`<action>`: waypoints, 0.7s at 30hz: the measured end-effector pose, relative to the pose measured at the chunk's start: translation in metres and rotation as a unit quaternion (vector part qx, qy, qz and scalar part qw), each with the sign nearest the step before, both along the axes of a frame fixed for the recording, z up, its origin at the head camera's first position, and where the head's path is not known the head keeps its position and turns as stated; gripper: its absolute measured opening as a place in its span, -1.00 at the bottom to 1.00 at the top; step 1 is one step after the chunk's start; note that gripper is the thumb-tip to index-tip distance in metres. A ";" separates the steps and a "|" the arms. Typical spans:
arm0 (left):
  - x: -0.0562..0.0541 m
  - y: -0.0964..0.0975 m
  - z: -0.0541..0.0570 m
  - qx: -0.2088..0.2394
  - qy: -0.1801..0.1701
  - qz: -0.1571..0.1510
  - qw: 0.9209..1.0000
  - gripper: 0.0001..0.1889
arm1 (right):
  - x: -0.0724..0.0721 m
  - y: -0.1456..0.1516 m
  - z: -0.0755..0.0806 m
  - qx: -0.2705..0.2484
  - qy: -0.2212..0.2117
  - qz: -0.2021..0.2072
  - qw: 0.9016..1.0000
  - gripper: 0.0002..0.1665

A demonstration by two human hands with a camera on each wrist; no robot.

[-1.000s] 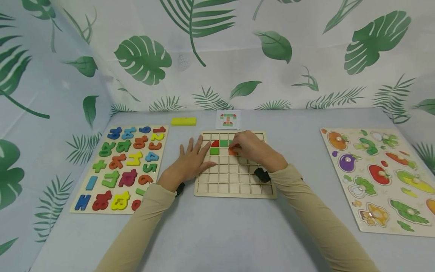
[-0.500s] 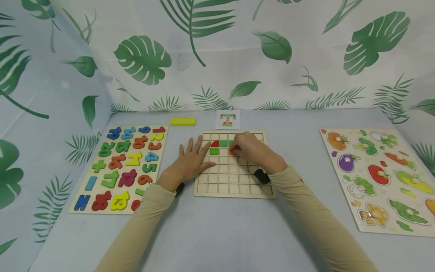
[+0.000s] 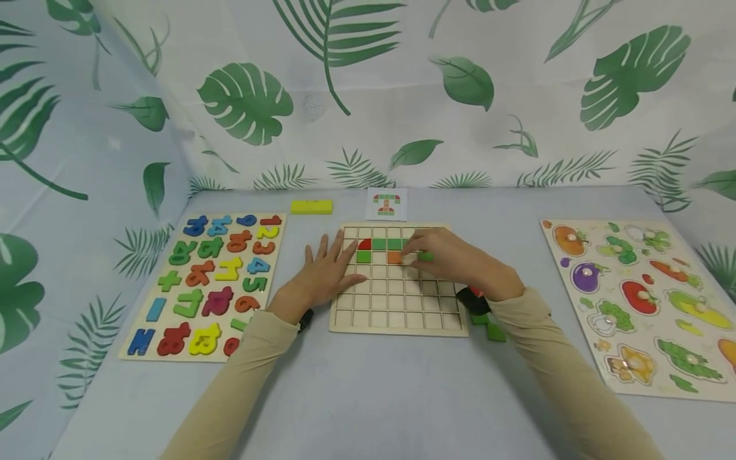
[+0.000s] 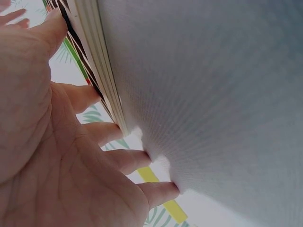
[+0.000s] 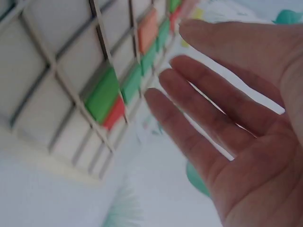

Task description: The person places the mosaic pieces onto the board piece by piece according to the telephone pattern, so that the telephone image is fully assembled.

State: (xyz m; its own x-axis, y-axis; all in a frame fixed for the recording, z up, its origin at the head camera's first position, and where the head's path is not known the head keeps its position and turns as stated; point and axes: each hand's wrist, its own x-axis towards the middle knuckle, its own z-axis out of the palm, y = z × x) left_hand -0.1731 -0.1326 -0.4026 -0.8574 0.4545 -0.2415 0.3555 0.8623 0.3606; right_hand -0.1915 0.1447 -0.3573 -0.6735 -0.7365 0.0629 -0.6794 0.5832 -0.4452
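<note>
I saw the left hand (image 3: 319, 276) spread, touching the board (image 3: 379, 301)'s left edge; the right hand (image 3: 451, 257) hovered above, released.

1. The person is wearing long tan sleeves, the left sleeve (image 3: 231, 385) matching the right sleeve (image 3: 569, 377) in plain, matt cloth.
2. Soft wrinkles are running across the cloth, gathering mostly toward the cuffs.
3. The left cuff (image 3: 276, 328) and right cuff (image 3: 520, 306) are ending short of the wrists, fitting a little loosely.
4. A left block (image 3: 305, 319), black, is showing at that wrist, mostly hidden.
5. A right block (image 3: 473, 301), also black and rounded-edged, is showing more fully.
6. The left hand (image 3: 321, 275) and right hand (image 3: 447, 257) are going bare.
</note>
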 end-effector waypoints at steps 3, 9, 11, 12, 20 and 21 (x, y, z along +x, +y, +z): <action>0.001 0.001 0.000 -0.001 0.000 0.000 1.000 -0.16 | 0.006 0.016 0.009 0.013 -0.021 -0.017 1.000 -0.75; 0.000 0.001 0.000 -0.005 -0.001 -0.001 1.000 -0.15 | 0.016 0.053 0.017 0.044 -0.068 -0.055 0.995 -0.76; 0.000 0.002 0.000 -0.007 0.000 -0.001 1.000 -0.15 | 0.019 0.066 0.016 0.051 -0.082 -0.062 0.993 -0.76; 0.000 0.002 0.000 -0.008 0.000 -0.001 1.000 -0.15 | 0.020 0.072 0.015 0.054 -0.088 -0.064 0.993 -0.76; -0.001 0.002 -0.001 -0.009 -0.003 0.002 1.000 -0.15 | 0.031 0.103 0.003 0.055 -0.137 -0.079 0.986 -0.71; 0.000 0.001 -0.001 -0.010 -0.004 0.002 1.000 -0.15 | 0.031 0.104 0.002 0.050 -0.141 -0.075 0.986 -0.68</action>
